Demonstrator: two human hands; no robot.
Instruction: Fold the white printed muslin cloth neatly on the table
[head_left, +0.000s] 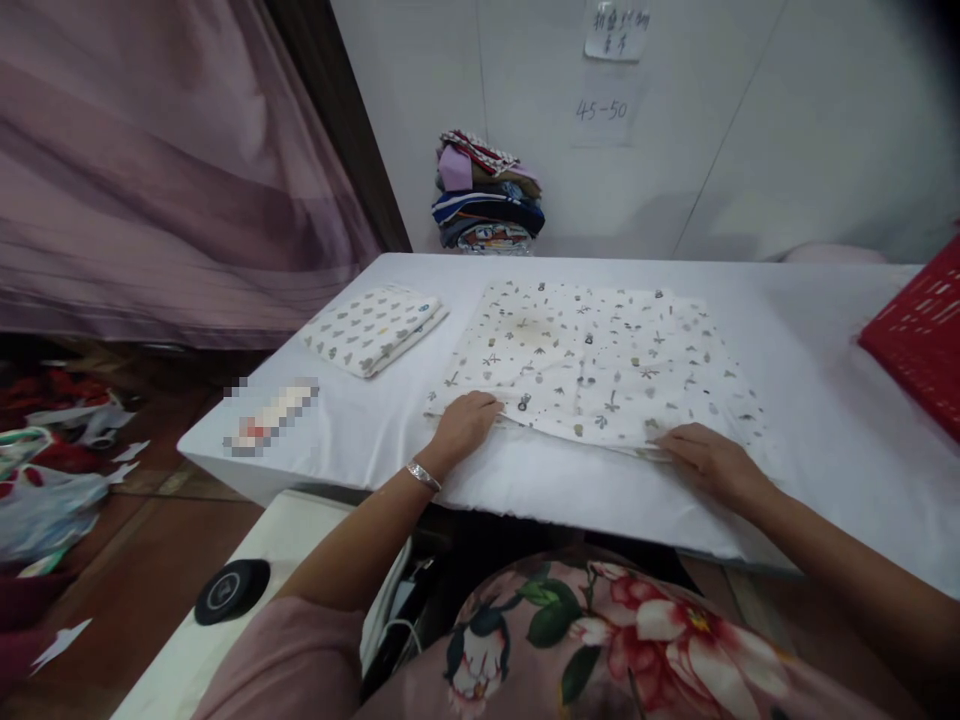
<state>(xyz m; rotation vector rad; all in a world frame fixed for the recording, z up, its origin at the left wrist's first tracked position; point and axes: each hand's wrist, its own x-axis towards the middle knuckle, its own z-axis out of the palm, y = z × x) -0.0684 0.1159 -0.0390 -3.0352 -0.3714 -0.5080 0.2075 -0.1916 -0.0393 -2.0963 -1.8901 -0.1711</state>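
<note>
A white cloth (570, 350) with small printed figures and plants lies spread and folded in layers on the table in front of me. At the left end of its near edge, my left hand (469, 425), with a silver bracelet at the wrist, is closed on the fabric. My right hand (697, 452) pinches the same edge toward the right. Between the two hands that edge sags in a shallow curve. Left of it rests a folded white cloth (367, 328) with a grey cloud-like print, touched by neither hand.
A white-covered table (817, 350) carries the cloths. A stack of folded fabrics (489, 195) stands behind its far edge. A red slotted basket (919, 340) sits at the right. A blurred-out item (271, 415) lies near the left corner; a black round object (232, 590) is below.
</note>
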